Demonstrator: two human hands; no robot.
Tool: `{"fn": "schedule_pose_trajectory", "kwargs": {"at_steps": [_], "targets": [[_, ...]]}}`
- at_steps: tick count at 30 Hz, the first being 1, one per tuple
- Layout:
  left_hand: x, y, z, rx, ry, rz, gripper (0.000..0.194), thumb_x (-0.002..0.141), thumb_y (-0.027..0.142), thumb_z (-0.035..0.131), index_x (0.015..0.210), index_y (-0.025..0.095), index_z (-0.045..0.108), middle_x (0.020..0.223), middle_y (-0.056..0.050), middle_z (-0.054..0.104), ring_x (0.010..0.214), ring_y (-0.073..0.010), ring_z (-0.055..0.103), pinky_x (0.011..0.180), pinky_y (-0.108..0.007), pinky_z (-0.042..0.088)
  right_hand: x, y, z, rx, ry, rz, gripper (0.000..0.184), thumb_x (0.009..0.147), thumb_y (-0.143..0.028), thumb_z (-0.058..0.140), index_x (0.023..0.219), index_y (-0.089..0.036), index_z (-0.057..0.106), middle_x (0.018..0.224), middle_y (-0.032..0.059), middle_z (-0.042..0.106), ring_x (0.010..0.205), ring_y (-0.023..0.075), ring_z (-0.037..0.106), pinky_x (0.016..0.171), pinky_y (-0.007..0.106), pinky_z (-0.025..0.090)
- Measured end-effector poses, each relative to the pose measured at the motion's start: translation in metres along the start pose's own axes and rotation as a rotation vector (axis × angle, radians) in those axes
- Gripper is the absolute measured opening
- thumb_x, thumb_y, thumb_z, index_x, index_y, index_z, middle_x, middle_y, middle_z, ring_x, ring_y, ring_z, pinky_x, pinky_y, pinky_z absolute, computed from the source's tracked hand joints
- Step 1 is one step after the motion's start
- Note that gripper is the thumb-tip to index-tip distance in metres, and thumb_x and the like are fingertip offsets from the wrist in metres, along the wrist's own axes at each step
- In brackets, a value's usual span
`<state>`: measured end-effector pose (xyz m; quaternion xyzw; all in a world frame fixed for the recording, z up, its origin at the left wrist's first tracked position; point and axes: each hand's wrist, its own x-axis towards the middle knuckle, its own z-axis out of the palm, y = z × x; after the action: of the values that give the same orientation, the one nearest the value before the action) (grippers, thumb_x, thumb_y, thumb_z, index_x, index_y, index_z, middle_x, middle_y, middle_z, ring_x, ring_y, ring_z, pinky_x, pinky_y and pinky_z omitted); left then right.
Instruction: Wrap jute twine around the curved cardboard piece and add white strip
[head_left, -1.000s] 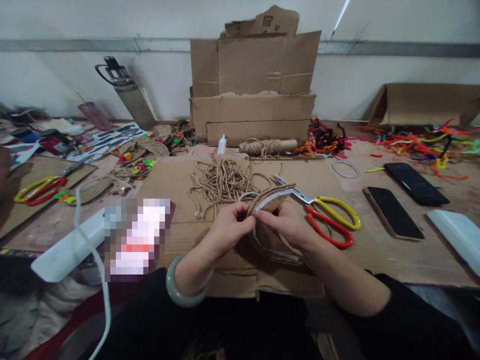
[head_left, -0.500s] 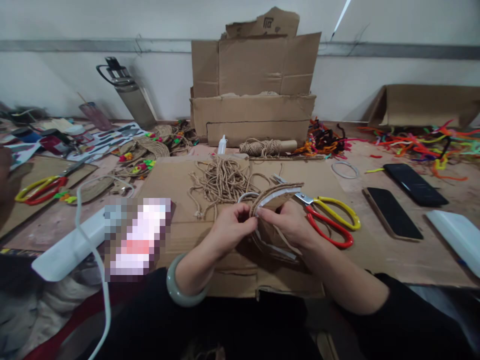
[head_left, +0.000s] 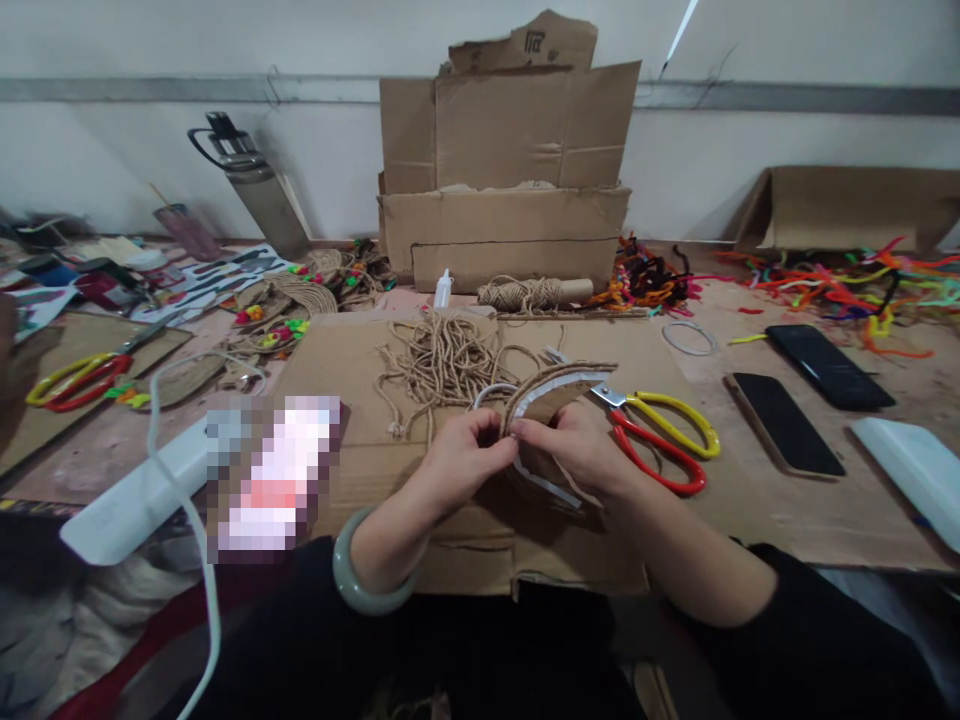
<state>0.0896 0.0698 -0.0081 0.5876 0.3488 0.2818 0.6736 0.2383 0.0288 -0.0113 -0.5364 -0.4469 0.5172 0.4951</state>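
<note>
Both hands meet at the middle of the table over a flat cardboard sheet (head_left: 352, 460). My left hand (head_left: 459, 462) pinches the left edge of a round cardboard piece wrapped with jute rope (head_left: 556, 388), held upright on its edge. My right hand (head_left: 577, 450) grips the same piece from the right, fingers closed on its rim. A white strip runs along the piece's edge. A tangle of loose jute rope (head_left: 442, 365) lies just behind my hands. Red and yellow scissors (head_left: 660, 440) rest right of my right hand.
Stacked cardboard boxes (head_left: 510, 170) stand at the back. A jute spool (head_left: 529, 293) and small glue bottle (head_left: 443, 289) sit before them. Two phones (head_left: 787, 425) and colourful pipe cleaners (head_left: 862, 285) lie right. A second pair of scissors (head_left: 71, 378) and a flask (head_left: 259, 190) are left.
The rope-wrapped piece has turned a little in my hands, its upper edge swinging to the right. My hands have stayed in the same spot.
</note>
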Motion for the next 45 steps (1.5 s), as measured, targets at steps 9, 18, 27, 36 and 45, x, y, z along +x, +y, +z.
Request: {"fn": "schedule_pose_trajectory", "kwargs": {"at_steps": [9,18,27,36,45], "targets": [[-0.001,0.001,0.001,0.033,-0.01,0.0,0.009,0.068,0.022,0.06,0.066,0.014,0.057,0.056,0.004,0.052,0.051,-0.008,0.045,0.05,-0.021,0.035,0.0,-0.007,0.001,0.033,0.059,-0.044,0.018,0.067,-0.032,0.067,0.075,-0.016,0.068,0.069,0.0,0.066,0.064,0.0136,0.058,0.063,0.026,0.046],[-0.001,0.001,0.001,-0.015,-0.016,-0.016,0.011,0.068,0.025,0.062,0.068,0.014,0.058,0.057,0.003,0.055,0.051,-0.0084,0.048,0.051,-0.021,0.037,-0.003,-0.01,0.003,0.069,0.055,0.008,0.02,0.066,-0.034,0.067,0.061,-0.015,0.061,0.055,-0.0035,0.054,0.048,0.0081,0.045,0.049,0.022,0.039],[-0.001,0.003,0.002,-0.039,0.039,-0.016,0.012,0.065,0.024,0.064,0.063,0.014,0.058,0.055,0.004,0.054,0.051,-0.0074,0.047,0.051,-0.02,0.037,-0.004,-0.008,0.002,-0.116,0.025,0.032,0.019,0.067,-0.032,0.065,0.063,-0.015,0.06,0.055,-0.0028,0.054,0.049,0.0088,0.044,0.048,0.022,0.037],[0.001,0.0,-0.001,-0.028,0.046,-0.021,0.01,0.067,0.023,0.063,0.066,0.014,0.06,0.056,0.003,0.056,0.052,-0.0078,0.049,0.053,-0.021,0.039,-0.002,-0.009,0.0,-0.102,-0.043,0.014,0.022,0.07,-0.036,0.063,0.071,-0.014,0.061,0.066,0.0,0.06,0.057,0.0108,0.051,0.054,0.023,0.042],[0.0,0.004,-0.002,-0.061,0.086,-0.034,0.015,0.066,0.027,0.066,0.065,0.013,0.061,0.053,0.003,0.055,0.049,-0.0072,0.047,0.05,-0.02,0.035,-0.002,-0.008,-0.001,-0.11,-0.031,-0.009,0.024,0.072,-0.04,0.062,0.077,-0.016,0.06,0.068,-0.0003,0.061,0.061,0.0128,0.054,0.057,0.026,0.044]]}}
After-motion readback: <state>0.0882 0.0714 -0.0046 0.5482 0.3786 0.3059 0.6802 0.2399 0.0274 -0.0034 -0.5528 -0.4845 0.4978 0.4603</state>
